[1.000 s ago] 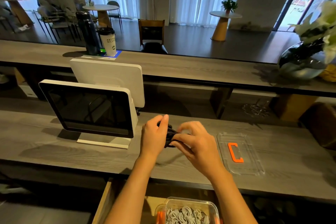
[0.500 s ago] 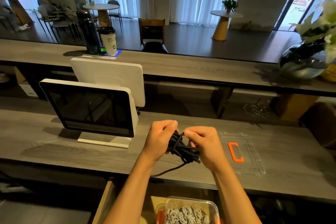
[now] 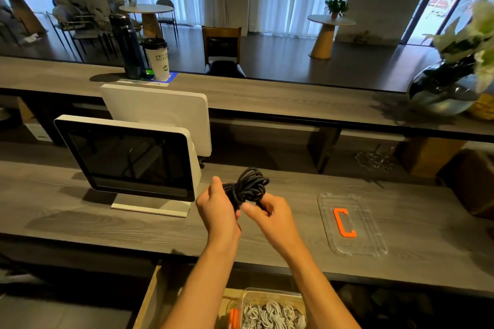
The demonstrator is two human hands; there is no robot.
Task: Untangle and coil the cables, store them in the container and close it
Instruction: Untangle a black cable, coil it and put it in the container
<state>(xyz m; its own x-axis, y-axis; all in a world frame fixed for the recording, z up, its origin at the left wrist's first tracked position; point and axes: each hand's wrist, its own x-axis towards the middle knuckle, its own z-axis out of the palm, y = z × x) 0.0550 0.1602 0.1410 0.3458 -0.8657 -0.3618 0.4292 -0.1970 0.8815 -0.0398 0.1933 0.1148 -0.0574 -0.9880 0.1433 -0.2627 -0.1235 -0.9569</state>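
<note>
I see the long grey table (image 3: pixel 80 224) running left to right across my view, with a higher counter (image 3: pixel 294 99) beyond it on the far side. On the left of the table stands a white-framed monitor (image 3: pixel 128 160) with a dark screen. To the right lies the clear container lid (image 3: pixel 350 224), flat on the table, its orange latch (image 3: pixel 344 222) on top.

Both forearms reach up from the near edge and meet over the middle of the table. The left hand (image 3: pixel 219 208) is raised with its back toward me, fingers curled round the near left side of the black cable bundle (image 3: pixel 248 187); its grip is wrapped on the coil. The right hand (image 3: pixel 270 214) sits just beside it, slightly nearer and to the right, thumb and fingers bent inward, its grip pinching the cable at the bundle's lower right. The bundle is held above the table, its loops fanning up and away from the hands.

At the near bottom edge, below the table, the clear container (image 3: pixel 270 299) sits in an open drawer (image 3: pixel 149 299), holding coiled white cables (image 3: pixel 270 315).
</note>
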